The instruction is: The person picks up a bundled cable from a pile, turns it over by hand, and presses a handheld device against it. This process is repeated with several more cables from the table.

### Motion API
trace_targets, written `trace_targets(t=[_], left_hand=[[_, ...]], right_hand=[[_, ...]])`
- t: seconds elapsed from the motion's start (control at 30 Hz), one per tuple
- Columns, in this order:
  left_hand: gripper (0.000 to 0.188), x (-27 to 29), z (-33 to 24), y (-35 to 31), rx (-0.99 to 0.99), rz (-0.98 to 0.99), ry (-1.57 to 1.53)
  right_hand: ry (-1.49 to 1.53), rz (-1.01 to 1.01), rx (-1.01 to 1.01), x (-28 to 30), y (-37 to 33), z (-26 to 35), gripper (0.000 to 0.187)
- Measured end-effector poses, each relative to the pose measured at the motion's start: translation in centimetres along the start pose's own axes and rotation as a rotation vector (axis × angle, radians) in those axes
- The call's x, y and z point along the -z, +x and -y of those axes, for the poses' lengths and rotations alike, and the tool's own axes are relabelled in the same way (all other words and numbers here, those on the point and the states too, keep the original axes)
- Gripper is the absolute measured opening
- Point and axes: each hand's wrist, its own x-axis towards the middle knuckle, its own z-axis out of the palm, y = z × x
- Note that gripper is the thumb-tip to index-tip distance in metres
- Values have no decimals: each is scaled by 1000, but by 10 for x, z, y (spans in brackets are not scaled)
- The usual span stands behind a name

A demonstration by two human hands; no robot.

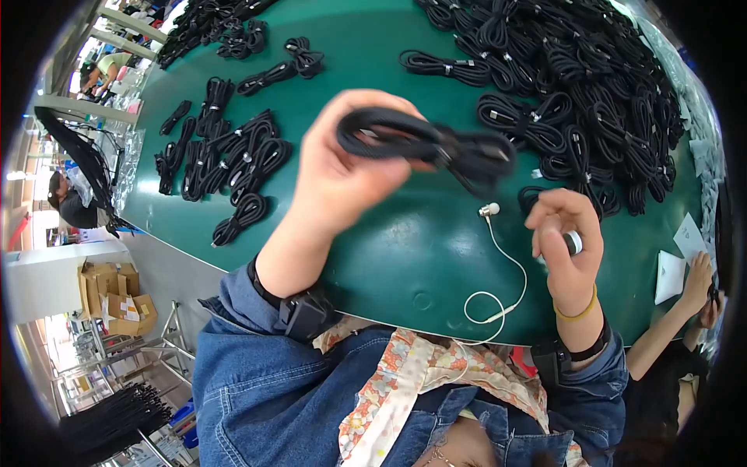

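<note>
My left hand is closed round a coiled black cable, tied at its middle and held up over the green table. The cable's right end is blurred. To the right, my right hand has its fingers curled round a small black-and-white round piece; its exact kind I cannot make out. Just beyond that hand lies the large heap of tied black cables. A white earphone rests on the table between my hands, its thin wire looping toward the front edge.
Smaller groups of tied black cables lie on the left of the table. At the right edge, another person's hand is near a white packet. Cardboard boxes and a metal rack stand beyond the table's left side.
</note>
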Motion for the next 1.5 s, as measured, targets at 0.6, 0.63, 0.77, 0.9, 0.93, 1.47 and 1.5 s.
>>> trace_targets(t=[0.6,0.63,0.77,0.9,0.93,1.47,1.5], left_hand=[[43,-28,13,-14,284,115,-78],[45,-29,13,-14,295,102,-40],[48,-30,20,-15,237,77,-27],[42,-32,15,-16,277,33,-29],[39,-32,14,-16,315,14,-24],[33,-25,10,-18,540,139,-18],[33,-26,10,-19,539,139,-17]], right_hand=[[-87,116,249,1,-7,0,64],[-94,93,246,2,-8,-1,64],[-127,42,239,2,-11,-1,61],[-81,-43,164,-5,-11,4,54],[9,-110,93,-9,-11,5,48],[118,-138,-373,-1,-6,10,32],[116,-136,-366,-1,-5,10,33]])
